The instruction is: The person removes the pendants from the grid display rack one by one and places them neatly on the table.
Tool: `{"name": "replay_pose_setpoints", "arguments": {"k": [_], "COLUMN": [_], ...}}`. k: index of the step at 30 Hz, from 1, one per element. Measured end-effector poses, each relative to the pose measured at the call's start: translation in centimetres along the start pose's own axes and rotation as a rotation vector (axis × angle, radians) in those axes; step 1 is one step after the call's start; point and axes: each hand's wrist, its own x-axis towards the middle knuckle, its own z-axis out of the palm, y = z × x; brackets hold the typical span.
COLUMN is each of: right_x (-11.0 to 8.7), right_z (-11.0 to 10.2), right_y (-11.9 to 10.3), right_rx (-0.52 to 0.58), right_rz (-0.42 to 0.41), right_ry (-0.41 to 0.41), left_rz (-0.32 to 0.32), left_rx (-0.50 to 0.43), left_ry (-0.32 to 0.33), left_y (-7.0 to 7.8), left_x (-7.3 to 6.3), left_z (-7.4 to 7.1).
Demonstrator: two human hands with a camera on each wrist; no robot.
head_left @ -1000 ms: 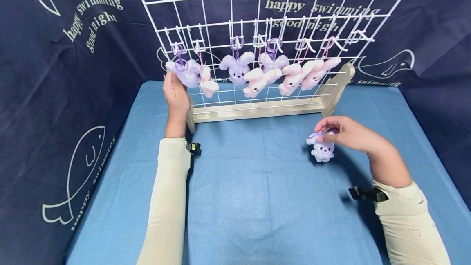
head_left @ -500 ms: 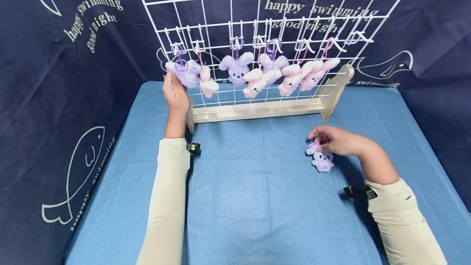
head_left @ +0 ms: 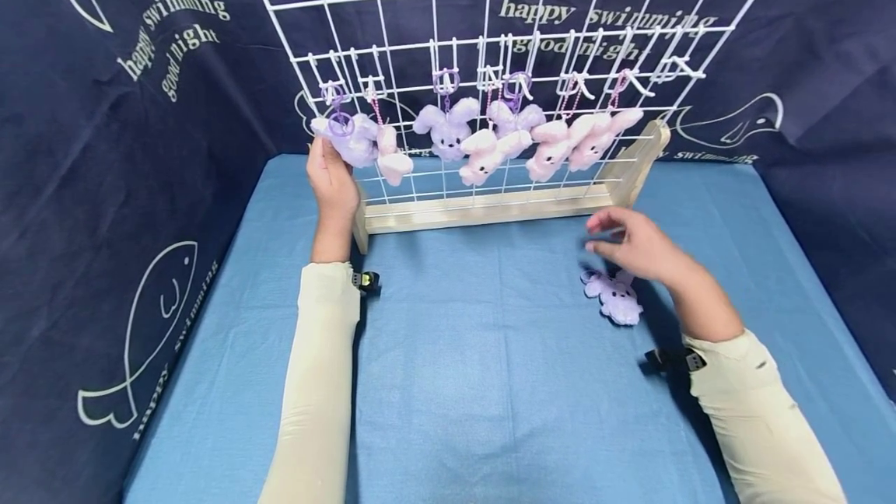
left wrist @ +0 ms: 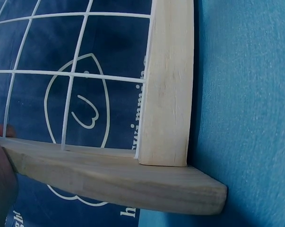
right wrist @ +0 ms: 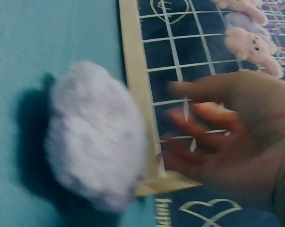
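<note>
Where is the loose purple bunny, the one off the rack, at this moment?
In the head view, the purple bunny lies on the blue cloth, right of centre, just below the right hand and in front of the rack.

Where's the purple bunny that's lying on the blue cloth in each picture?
Head: the purple bunny is right of centre, on the blue cloth, just below the right hand in the picture.
Left wrist: not in this picture.
Right wrist: the purple bunny looks big and blurry, left of centre.
Shared landmark: the wooden stand shows in all three.
</note>
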Motion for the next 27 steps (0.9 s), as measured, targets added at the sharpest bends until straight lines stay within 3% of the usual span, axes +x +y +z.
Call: {"name": "replay_pose_setpoints", "arguments": {"k": [2,3,6,9,12,15,21,27], "right_x": [0.8,1.1,1.8,2.3,3.1,3.8,4.5,4.3], "right_z": [0.7,1.0,1.4,0.8,0.3,0.3,1.1,1.3], "right_y": [0.1,0.1,-0.3,-1.2,-1.8,-2.2,-2.6,-3.0], "right_rx": [0.208,0.370,0.960,1.585,1.949,2.086,2.111,2.202], "right_rz": [-0.042,-0.061,-0.055,0.127,0.297,0.324,0.220,0.095], "right_ry": [0.139,0.180,0.193,0.116,0.102,0.126,0.152,0.093], "left_rz": [-0.003,-0.006,-0.011,-0.002,0.015,0.023,0.017,0.019], "left_rx": [0.004,0.006,0.019,0.029,0.028,0.021,-0.003,-0.008], "left_ry": [0.000,-0.002,-0.005,-0.002,0.005,0.011,0.008,0.004], "left_y": [0.0,0.0,0.1,0.1,0.1,-0.1,-0.1,-0.2], "left_x": [0.0,0.0,0.0,0.0,-0.1,-0.1,0.0,0.0], "left_z": [-0.1,-0.1,0.0,0.1,0.0,0.0,0.0,0.1]}}
